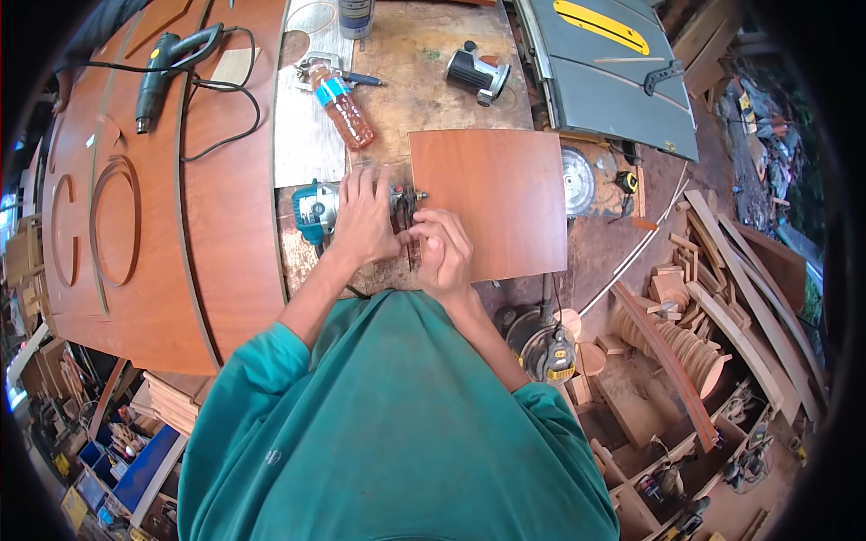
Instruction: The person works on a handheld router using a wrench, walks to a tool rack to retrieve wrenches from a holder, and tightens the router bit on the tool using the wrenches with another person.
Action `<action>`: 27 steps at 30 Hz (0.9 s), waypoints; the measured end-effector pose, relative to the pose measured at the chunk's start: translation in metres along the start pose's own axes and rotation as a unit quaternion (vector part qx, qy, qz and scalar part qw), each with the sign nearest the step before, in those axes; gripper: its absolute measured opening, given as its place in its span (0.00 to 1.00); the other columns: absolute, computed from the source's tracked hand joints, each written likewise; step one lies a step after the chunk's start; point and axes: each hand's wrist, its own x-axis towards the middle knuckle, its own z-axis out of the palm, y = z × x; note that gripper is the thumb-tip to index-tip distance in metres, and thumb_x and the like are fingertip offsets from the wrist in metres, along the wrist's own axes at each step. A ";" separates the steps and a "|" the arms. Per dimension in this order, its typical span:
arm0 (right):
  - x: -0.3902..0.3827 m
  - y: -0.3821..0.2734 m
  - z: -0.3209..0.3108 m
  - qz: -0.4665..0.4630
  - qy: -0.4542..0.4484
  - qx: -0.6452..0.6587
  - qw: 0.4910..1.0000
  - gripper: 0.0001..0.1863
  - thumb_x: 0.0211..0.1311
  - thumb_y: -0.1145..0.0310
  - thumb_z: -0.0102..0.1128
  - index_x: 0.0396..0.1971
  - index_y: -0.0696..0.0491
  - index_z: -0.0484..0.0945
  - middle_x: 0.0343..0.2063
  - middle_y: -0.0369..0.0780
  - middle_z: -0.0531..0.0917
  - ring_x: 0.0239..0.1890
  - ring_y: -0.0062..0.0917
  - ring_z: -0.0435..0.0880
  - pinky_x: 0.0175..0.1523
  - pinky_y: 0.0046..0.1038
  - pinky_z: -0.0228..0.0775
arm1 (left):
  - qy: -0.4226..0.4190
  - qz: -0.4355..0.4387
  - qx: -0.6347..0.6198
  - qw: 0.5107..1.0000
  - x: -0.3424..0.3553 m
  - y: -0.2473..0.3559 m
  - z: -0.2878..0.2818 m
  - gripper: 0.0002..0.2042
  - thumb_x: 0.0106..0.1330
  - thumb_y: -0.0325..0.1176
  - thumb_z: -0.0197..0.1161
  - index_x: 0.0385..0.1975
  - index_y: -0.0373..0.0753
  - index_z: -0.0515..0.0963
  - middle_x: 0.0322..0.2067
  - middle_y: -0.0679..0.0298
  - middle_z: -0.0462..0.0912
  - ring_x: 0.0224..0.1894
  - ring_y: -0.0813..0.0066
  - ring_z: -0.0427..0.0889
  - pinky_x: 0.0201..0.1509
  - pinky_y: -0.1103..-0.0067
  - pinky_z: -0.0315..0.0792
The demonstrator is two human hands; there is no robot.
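A teal and silver trim router (316, 213) lies on its side on the worn bench in front of me, its base and bit end pointing right. My left hand (365, 216) lies over the router's body, fingers across it and thumb reaching toward the base. Close beside it, my right hand (444, 254) is closed, with curled fingers and thumb at the router's base (406, 206). What it pinches there is too small to make out. A square reddish-brown board (492, 203) lies just right of the router, partly behind my right hand.
Farther back are a bottle (343, 108), a clamp-like tool (320, 63) and a router base (478, 74). Left, a heat gun (162, 77) and curled edging strips (117, 221) lie on large panels. A table saw (613, 81) stands back right; wood offcuts (667, 288) fill the floor right.
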 end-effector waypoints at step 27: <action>0.015 -0.020 0.008 0.462 -0.337 -0.180 0.800 0.16 0.61 0.65 0.48 0.36 0.66 0.72 0.30 0.61 0.79 0.38 0.57 0.79 0.46 0.51 0.68 | -0.229 0.060 0.101 0.966 0.032 -0.051 0.002 0.31 0.44 0.48 0.72 0.41 0.32 0.69 0.40 0.50 0.77 0.44 0.55 0.80 0.46 0.68 0.76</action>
